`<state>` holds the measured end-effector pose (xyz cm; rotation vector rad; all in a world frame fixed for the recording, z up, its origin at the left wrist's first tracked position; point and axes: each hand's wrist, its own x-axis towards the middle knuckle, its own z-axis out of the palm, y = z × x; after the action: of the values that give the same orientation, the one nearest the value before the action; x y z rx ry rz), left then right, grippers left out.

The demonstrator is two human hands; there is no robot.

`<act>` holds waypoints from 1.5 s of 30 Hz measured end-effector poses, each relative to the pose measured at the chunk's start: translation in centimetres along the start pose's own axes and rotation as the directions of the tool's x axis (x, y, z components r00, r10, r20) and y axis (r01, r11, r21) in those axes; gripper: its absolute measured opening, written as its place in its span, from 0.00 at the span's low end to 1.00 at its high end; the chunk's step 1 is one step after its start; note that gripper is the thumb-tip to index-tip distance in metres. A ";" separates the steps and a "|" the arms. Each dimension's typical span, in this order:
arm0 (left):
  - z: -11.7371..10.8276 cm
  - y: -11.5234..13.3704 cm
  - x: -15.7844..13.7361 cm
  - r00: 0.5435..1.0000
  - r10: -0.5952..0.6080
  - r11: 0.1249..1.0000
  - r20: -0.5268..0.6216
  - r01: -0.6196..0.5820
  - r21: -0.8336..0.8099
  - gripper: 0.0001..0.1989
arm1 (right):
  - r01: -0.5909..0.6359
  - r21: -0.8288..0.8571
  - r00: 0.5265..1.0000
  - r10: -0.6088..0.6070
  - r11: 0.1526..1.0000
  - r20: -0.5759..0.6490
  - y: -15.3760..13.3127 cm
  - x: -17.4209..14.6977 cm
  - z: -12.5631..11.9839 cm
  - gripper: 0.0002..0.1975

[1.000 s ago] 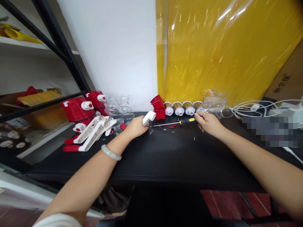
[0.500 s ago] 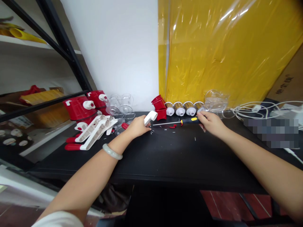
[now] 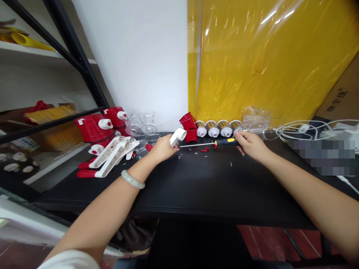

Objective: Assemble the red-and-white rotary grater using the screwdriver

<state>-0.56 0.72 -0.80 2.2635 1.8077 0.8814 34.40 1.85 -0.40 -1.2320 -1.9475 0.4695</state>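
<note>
My left hand [image 3: 165,149] is closed around a white crank handle [image 3: 178,136] whose red grip sticks out behind the fingers. In my right hand [image 3: 250,145] is a screwdriver [image 3: 225,142] with a black and yellow handle, gripped at its end. Its shaft lies level and points left, with the tip beside my left fingers; whether it touches the crank handle is hidden. Small red parts [image 3: 206,149] and several screws [image 3: 205,156] lie on the black table just below the shaft.
White crank handles with red grips [image 3: 108,160] lie at the left, near red housings [image 3: 94,129] and clear cups [image 3: 149,118]. Red funnel pieces [image 3: 191,135] and several grater drums [image 3: 212,129] line the back. White cables [image 3: 291,130] lie right. The table's front edge [image 3: 185,211] is near.
The crank handle in my left hand has turned slightly, and its red grip shows at a different angle. My right hand and the screwdriver have shifted a little to the right.
</note>
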 end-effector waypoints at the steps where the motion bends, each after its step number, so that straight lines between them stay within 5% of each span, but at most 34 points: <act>1: 0.0 0.0 0.0 1.000 -0.001 1.000 0.004 0.001 -0.003 0.11 | 0.003 -0.005 1.000 -0.003 1.000 0.001 0.0 0.0 0.0 0.22; 45: -0.4 0.2 -0.2 0.997 0.033 0.995 0.070 -0.040 0.093 0.11 | 0.049 0.001 0.999 -0.049 0.999 0.003 0.2 -0.1 0.0 0.20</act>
<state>-0.58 0.38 -0.48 2.3592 1.8206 0.7290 34.53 1.88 -0.53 -1.1814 -1.9753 0.4475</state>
